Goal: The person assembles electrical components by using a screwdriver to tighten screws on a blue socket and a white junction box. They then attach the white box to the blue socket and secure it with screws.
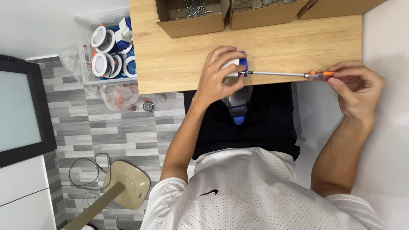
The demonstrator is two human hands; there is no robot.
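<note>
- My left hand point(219, 74) sits at the centre of the frame, fingers point(221, 54) curled closed around a small white and blue fitting point(237, 67), holding it against the front edge of the desk point(179, 59).
- My right hand point(355, 87), at the right of the frame, has its fingers pinched shut on the orange handle of a screwdriver point(298, 75).
- I see the screwdriver lying level across the frame; its metal shaft runs left from the handle and its tip meets the blue side of the fitting.
- Below the desk edge, just under the left hand, another white and blue part point(237, 106) rests on my lap against dark fabric.
- At the top of the frame, open cardboard boxes point(191, 19) stand on the desk; the left one holds loose screws point(194, 7). I cannot tell what the others hold.
- In the upper left, beside the desk, a clear plastic bin point(85, 47) holds a stack of round white and blue fittings like the one in my hand.
- On the grey plank floor point(106, 127) below the bin lies a crumpled plastic bag point(119, 94), and at lower left a beige stand base point(125, 183) with a thin cable point(85, 170) looped beside it.
</note>
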